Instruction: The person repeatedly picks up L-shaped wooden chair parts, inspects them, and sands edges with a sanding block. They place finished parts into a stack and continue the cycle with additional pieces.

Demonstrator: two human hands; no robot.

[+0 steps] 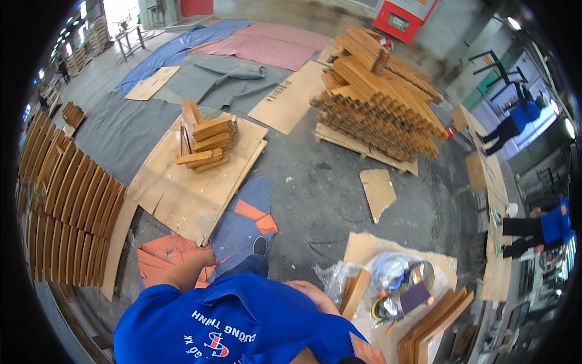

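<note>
My blue-sleeved body fills the lower middle. My left arm reaches forward, and my left hand (208,256) is beside the near corner of a cardboard-covered pallet (173,206), over crumpled orange sheeting (167,255). The fingers are too small and hidden to make out. On that pallet lies a small stack of varnished wooden pieces (209,142). A bare stretch of my right arm (312,294) shows beside the blue shirt; the fingers of that hand are hidden. Wooden pieces (356,291) on plastic film are the nearest things to it. My shoe (259,245) is on the floor ahead.
Tall rows of curved wooden slats (73,206) stand at the left. A large wood pile (376,97) on a pallet stands far right. At the lower right are tools and plastic wrap (388,273) and more boards (433,327). Two people (539,227) (515,124) work at the right.
</note>
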